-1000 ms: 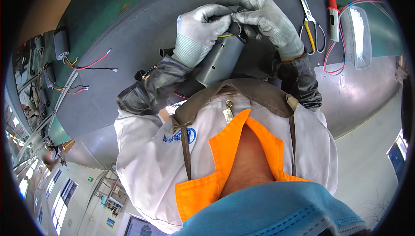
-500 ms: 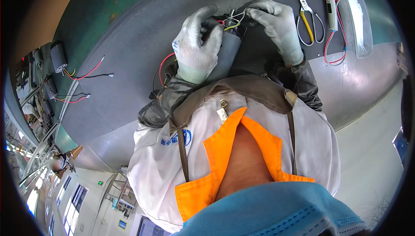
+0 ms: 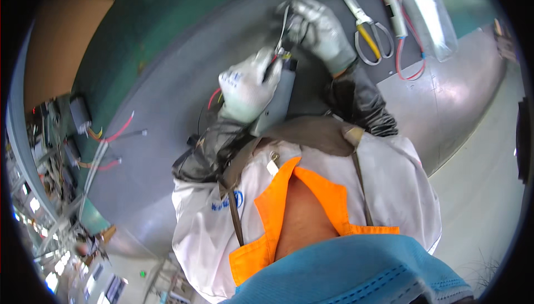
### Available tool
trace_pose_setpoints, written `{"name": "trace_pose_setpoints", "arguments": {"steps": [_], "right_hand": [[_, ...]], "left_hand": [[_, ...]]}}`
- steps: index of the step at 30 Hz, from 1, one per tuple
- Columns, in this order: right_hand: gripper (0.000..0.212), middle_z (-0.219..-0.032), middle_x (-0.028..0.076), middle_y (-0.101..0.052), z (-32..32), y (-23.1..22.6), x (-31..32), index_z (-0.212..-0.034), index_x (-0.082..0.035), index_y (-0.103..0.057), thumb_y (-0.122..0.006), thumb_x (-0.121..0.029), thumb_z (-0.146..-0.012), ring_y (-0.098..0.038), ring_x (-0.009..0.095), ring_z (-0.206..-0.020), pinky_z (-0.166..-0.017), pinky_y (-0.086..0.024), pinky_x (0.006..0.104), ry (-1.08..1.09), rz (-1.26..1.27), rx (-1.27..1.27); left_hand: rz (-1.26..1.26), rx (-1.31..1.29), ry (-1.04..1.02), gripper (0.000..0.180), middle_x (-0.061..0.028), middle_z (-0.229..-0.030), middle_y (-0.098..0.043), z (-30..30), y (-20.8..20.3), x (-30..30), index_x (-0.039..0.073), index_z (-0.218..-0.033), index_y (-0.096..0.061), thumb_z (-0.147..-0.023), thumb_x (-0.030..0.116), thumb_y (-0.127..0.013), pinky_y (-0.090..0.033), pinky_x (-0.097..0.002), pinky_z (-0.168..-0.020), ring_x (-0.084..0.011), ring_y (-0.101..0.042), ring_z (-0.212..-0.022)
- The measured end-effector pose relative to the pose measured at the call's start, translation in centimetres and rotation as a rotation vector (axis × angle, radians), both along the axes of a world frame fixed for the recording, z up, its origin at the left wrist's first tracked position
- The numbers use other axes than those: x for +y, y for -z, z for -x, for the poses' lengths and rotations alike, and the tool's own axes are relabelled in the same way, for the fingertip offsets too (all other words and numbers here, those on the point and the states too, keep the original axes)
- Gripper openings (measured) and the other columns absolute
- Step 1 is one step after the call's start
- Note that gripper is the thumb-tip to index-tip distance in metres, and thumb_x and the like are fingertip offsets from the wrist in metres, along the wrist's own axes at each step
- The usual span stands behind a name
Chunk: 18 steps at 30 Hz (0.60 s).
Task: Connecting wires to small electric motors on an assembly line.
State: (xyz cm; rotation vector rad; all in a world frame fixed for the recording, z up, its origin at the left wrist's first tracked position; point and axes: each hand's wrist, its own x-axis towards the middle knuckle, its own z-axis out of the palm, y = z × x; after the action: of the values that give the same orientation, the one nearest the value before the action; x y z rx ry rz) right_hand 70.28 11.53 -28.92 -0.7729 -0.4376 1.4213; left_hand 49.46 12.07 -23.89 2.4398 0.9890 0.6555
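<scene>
A grey cylindrical motor (image 3: 282, 90) lies tilted on the dark mat in front of my body, its wired end pointing away from me. My left hand (image 3: 247, 87), in a pale work glove, is closed at that end, thumb and fingers pinching the motor's wires beside a bit of red. From there a thin white wire (image 3: 284, 26) stands up, stretched toward the fingertips of my gloved right hand (image 3: 320, 31). Those right fingers are curled together at its upper part, somewhat blurred. Left of my left wrist a red wire (image 3: 213, 98) loops out from under the glove.
Right of my right hand lie yellow-and-grey-handled scissors (image 3: 367, 31), a red-and-white pen-shaped tool (image 3: 394, 12) with red cable, and a clear plastic tray (image 3: 436, 37) of white pieces. At the far left, another motor (image 3: 79, 114) trails wires near the bench edge.
My right hand has moved left and closer to the motor's wired end, and the white wire now stands straighter. The view has shifted, so the bench items sit further left.
</scene>
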Motion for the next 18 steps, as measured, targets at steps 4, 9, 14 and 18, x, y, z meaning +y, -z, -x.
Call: {"name": "trace_pose_setpoints", "arguments": {"steps": [4, 9, 14, 18], "right_hand": [[0.027, -0.067, 0.002, -0.057, 1.1, -4.6, -2.6, -0.102, 0.003, -0.064, -0.06, -0.024, -0.099, -0.05, 0.007, -0.05, -0.045, -0.038, 0.0229, -0.258, -0.089, -0.235], [0.028, -0.061, 0.001, -0.054, 0.2, -5.5, -5.4, -0.094, 0.002, -0.067, -0.061, -0.025, -0.097, -0.043, 0.006, -0.045, -0.043, -0.031, 0.0235, -0.287, 0.098, -0.344], [0.013, -0.058, -0.003, -0.045, 2.8, -5.9, 1.2, -0.089, 0.001, -0.067, -0.063, -0.01, -0.094, -0.045, 0.006, -0.047, -0.041, -0.032, 0.0232, -0.24, -0.095, -0.219], [0.012, -0.066, 0.003, -0.057, 0.1, -6.0, 0.6, -0.095, 0.001, -0.067, -0.065, -0.011, -0.092, -0.059, 0.017, -0.055, -0.047, -0.045, 0.0296, -0.136, 0.065, -0.443]], "left_hand": [[-0.132, 0.124, 0.228, 0.01, -0.0114, -0.07, -0.065, 0.1, 0.3, 1.7, 0.008, -0.092, -0.066, -0.088, 0.016, -0.069, -0.051, -0.0403, -0.056, -0.033, -0.066, -0.062], [-0.351, 0.207, 0.466, 0.014, -0.0048, -0.062, -0.059, 0.9, 0.4, 3.1, 0.009, -0.093, -0.066, -0.081, 0.015, -0.068, -0.049, -0.0392, -0.051, -0.0258, -0.062, -0.055], [-0.285, 0.213, 0.56, 0.014, -0.0081, -0.064, -0.06, -0.8, -1.0, 2.3, 0.005, -0.093, -0.061, -0.084, 0.014, -0.068, -0.049, -0.0409, -0.051, -0.03, -0.062, -0.056], [-0.208, 0.358, 0.397, 0.019, -0.0099, -0.07, -0.062, -0.4, -1.0, 1.4, 0.004, -0.101, -0.064, -0.087, 0.016, -0.069, -0.05, -0.0423, -0.059, -0.0311, -0.064, -0.064]]}}
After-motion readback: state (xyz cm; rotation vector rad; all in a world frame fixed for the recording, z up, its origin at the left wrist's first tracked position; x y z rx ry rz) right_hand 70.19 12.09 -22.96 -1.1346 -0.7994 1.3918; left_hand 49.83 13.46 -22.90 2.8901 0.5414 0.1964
